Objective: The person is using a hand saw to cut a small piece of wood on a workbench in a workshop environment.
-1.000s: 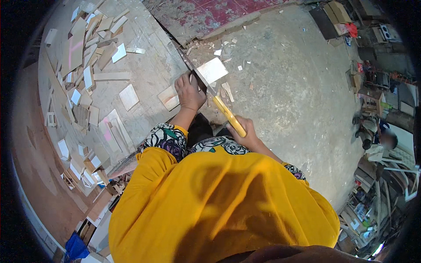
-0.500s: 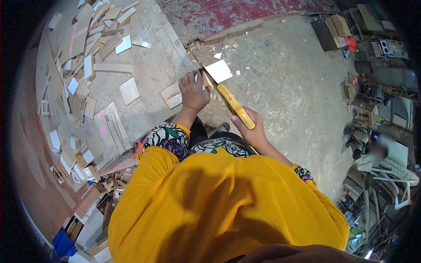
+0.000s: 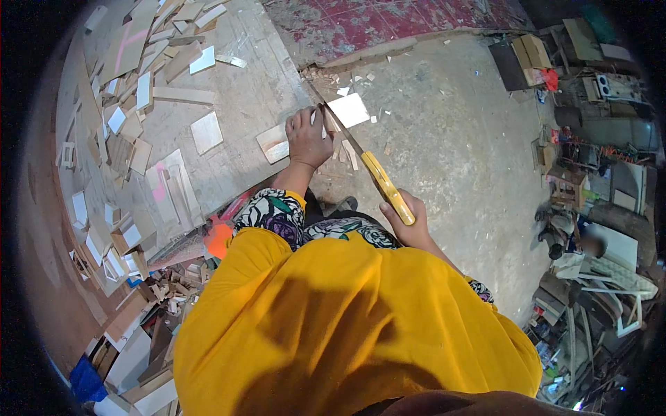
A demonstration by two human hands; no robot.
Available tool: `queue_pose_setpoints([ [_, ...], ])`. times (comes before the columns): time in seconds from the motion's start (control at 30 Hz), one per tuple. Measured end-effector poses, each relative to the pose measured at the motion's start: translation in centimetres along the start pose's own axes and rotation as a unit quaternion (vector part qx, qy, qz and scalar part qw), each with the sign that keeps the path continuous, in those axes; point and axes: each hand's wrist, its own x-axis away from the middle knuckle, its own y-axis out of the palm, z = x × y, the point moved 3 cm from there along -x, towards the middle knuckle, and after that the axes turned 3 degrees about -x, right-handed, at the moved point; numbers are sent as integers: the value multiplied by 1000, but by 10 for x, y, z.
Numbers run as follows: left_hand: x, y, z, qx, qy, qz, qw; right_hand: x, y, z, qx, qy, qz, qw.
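Observation:
At the worktable's edge (image 3: 257, 83), my left hand (image 3: 309, 139) has bent fingers on a white board piece (image 3: 347, 109), holding it against the top. A handsaw's thin blade crosses that piece just right of those fingers, slanting from upper centre to lower right. My right hand (image 3: 416, 229) is closed round the saw's yellow handle (image 3: 385, 184). A pale offcut (image 3: 272, 145) lies beside my left wrist, and another square piece (image 3: 206, 132) sits further left on the tabletop. The left fingertips are partly hidden at the board.
Offcuts (image 3: 125, 83) are heaped on the table's left; more scrap (image 3: 142, 353) lies below it. Concrete floor (image 3: 472, 139) with chips meets red tiles (image 3: 381, 21) at the top. Clutter (image 3: 569, 180) lines the right side, where another person (image 3: 555, 232) crouches, partly blurred.
The saw and my right hand first went slightly forward, then drew back toward the lower right. My left hand stays on the board; the whole view has shifted a little.

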Motion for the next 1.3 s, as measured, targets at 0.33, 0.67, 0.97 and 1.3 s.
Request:
queue_pose_setpoints([
  [0.33, 0, 5, -2, -39, -6, -17, 999, -21, -3, -33, -15, 50, -9, 999],
  [0.67, -3, 4, -4, -33, 1, -9, 999, 15, -1, 23, 140, -39, -54, 988],
  [0.97, 1, 1, 2, -7, -26, -1, 1000, 4, -2, -15, 10, -7, 6, 1000],
  [1.3, -4, 0, -2, -6, -27, -3, 1000, 12, -12, -4, 82, -29, -26, 996],
])
